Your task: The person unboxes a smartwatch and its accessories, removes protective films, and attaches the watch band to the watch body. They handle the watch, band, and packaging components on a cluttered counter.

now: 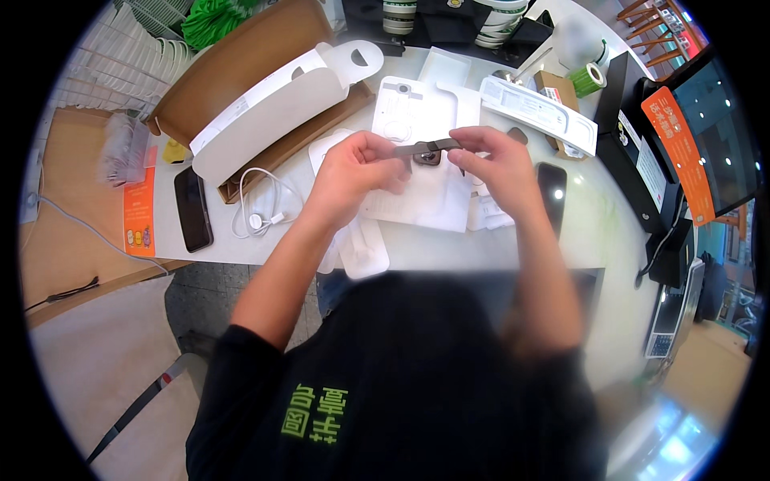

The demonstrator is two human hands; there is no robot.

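An open brown cardboard box [249,52] at my upper left holds a long white carton [269,124], set aslant; I can't tell what the carton contains. Further left, a clear plastic tub [135,167] holds see-through items too blurred to name. To my right, a long, shallow white box [537,112] leans over a small brown box [559,86].

The dark grey strap [425,147] is thin and narrow, stretched nearly level between my 2 hands, above white packaging [437,200] on the table [613,204]. A dark watch case [427,159] with rounded corners shows just below its middle; I can't tell whether the 2 are joined.

My left hand [361,172] pinches the strap's left end, and my right hand [501,164] its right end, thumbs against fingers, forearms angled inward.
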